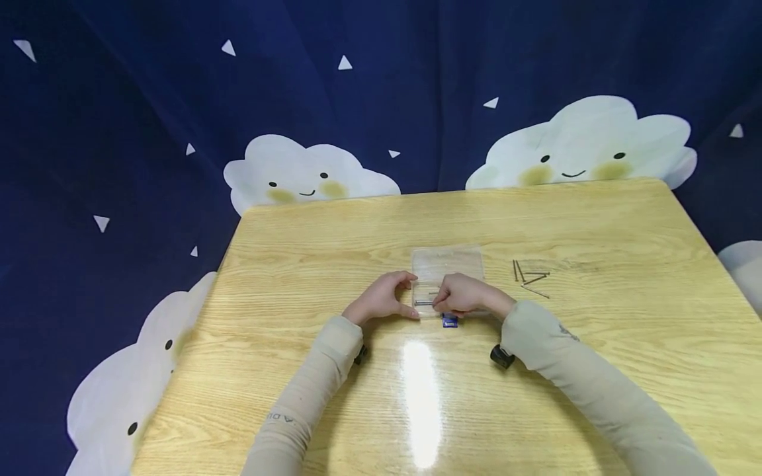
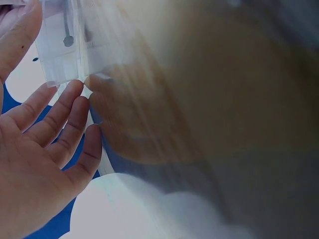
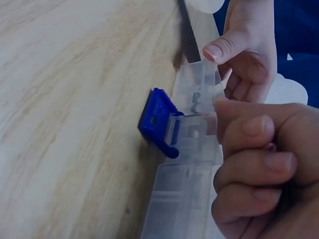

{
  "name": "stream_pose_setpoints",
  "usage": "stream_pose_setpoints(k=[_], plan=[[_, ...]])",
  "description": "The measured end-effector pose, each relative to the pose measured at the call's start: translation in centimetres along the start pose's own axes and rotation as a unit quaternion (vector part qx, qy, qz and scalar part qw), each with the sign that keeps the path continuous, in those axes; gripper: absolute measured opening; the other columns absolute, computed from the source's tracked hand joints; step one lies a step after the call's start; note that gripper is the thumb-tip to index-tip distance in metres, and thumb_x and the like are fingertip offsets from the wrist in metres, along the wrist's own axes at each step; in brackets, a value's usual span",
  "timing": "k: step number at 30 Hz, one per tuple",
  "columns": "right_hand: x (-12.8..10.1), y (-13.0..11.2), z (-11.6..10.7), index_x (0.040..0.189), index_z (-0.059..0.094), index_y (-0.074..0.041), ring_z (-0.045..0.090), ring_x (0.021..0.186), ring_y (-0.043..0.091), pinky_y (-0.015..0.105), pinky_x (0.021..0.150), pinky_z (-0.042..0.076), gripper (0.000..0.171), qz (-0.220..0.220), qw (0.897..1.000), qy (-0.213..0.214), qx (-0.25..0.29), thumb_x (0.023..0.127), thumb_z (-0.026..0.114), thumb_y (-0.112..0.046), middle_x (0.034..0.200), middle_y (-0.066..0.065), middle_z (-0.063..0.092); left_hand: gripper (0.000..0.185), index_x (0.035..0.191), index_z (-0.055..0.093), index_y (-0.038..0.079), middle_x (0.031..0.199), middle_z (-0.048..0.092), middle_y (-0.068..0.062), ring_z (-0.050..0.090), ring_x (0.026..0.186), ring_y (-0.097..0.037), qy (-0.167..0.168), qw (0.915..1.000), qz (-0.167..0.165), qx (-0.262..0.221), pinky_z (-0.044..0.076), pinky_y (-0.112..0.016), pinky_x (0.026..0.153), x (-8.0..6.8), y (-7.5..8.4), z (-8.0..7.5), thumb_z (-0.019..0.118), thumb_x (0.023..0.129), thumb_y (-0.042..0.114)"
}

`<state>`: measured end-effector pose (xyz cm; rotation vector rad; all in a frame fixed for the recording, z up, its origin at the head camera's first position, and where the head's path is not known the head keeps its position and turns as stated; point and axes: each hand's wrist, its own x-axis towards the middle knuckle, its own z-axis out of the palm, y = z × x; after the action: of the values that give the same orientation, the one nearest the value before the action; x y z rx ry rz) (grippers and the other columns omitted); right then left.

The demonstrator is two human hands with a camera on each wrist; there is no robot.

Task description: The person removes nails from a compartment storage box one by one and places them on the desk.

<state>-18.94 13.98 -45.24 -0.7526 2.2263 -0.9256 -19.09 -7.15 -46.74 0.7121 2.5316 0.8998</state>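
I judge work partway: case (image 3: 177, 199) lies under right hand (image 1: 467, 293), lid (image 1: 448, 260) swung back beyond it, blue latch (image 1: 449, 322) undone on near side. Long nail (image 1: 424, 303) in case, left of right fingertips. Five nails (image 1: 534, 280) remain outside, right of right hand. Left hand (image 1: 383, 295): fingers apart, at case's left edge. Right hand: fingers curled; whether pinching nail, I cannot tell.

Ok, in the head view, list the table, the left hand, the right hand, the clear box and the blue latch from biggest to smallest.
1. Table
2. Clear box, partly covered
3. Left hand and right hand: too alike to rank
4. Blue latch
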Motion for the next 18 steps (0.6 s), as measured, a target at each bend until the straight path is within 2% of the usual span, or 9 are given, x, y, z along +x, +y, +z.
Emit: stream_pose_setpoints(k=[3,5,7,8,9,12,14,18], plan=[[-0.2,0.1,0.2,0.103,0.068,0.0,0.038,0.031,0.004,0.019,0.038,0.033,0.02,0.012,1.0,-0.003,0.026,0.087,0.059,-0.009,0.044,0.002,0.052,0.073,0.126,0.05,0.003,0.11,0.058,-0.008,0.051,0.104,-0.02,-0.001,1.0,0.001,0.002,0.036,-0.031,0.096,0.0,0.0,-0.1,0.083,0.065,0.026],[-0.5,0.2,0.2,0.11,0.065,-0.001,0.037,0.031,0.005,0.019,0.036,0.032,0.024,0.02,0.999,-0.006,0.039,0.088,0.058,-0.011,0.061,0.007,0.063,0.073,0.126,0.049,0.003,0.11,0.058,-0.008,0.051,0.104,-0.019,-0.004,1.0,0.002,0.004,0.036,-0.031,0.097,0.0,0.0,0.0,0.083,0.065,0.026],[-0.8,0.3,0.2,0.114,0.062,-0.002,0.036,0.031,0.005,0.019,0.035,0.032,0.027,0.021,0.999,-0.006,0.041,0.089,0.057,-0.011,0.072,0.013,0.066,0.073,0.126,0.049,0.003,0.109,0.058,-0.007,0.051,0.104,-0.019,-0.003,1.0,0.001,0.006,0.036,-0.03,0.097,0.0,0.0,0.0,0.083,0.065,0.027],[-0.9,0.3,0.2,0.116,0.061,-0.002,0.035,0.031,0.005,0.019,0.035,0.033,0.029,0.019,0.999,-0.007,0.036,0.089,0.057,-0.011,0.084,0.015,0.067,0.073,0.126,0.05,0.003,0.109,0.058,-0.007,0.051,0.104,-0.019,-0.002,1.0,0.001,0.006,0.035,-0.03,0.097,0.1,0.0,0.1,0.083,0.065,0.027],[-1.0,0.3,0.2,0.118,0.06,-0.002,0.035,0.031,0.005,0.02,0.035,0.033,0.03,0.014,0.999,-0.008,0.028,0.09,0.057,-0.012,0.095,0.015,0.067,0.073,0.125,0.05,0.004,0.108,0.058,-0.007,0.051,0.104,-0.019,0.0,1.0,0.0,0.007,0.035,-0.03,0.097,0.1,-0.1,0.1,0.083,0.065,0.027],[-1.2,0.3,0.1,0.12,0.058,-0.001,0.034,0.03,0.004,0.02,0.035,0.033,0.032,0.004,1.0,-0.017,0.016,0.09,0.056,-0.012,0.109,0.018,0.062,0.073,0.124,0.051,0.003,0.107,0.059,-0.007,0.052,0.103,-0.019,0.004,1.0,0.0,0.005,0.035,-0.031,0.097,0.0,-0.1,0.0,0.084,0.064,0.027],[-1.3,0.3,0.0,0.119,0.057,0.0,0.034,0.031,0.004,0.02,0.035,0.034,0.032,-0.005,1.0,-0.022,0.016,0.09,0.057,-0.012,0.12,0.015,0.056,0.073,0.124,0.051,0.003,0.107,0.059,-0.007,0.052,0.104,-0.019,0.004,1.0,0.001,0.003,0.035,-0.031,0.097,0.0,-0.1,0.0,0.084,0.064,0.027],[-1.0,0.9,0.1,0.115,0.06,0.002,0.033,0.032,0.002,0.018,0.036,0.032,0.03,-0.006,0.998,-0.024,0.052,0.088,0.059,-0.01,0.105,0.015,0.064,0.073,0.125,0.05,0.004,0.108,0.058,-0.007,0.051,0.105,-0.02,0.001,1.0,0.0,0.003,0.035,-0.031,0.097,0.0,-0.2,0.0,0.083,0.065,0.027]])
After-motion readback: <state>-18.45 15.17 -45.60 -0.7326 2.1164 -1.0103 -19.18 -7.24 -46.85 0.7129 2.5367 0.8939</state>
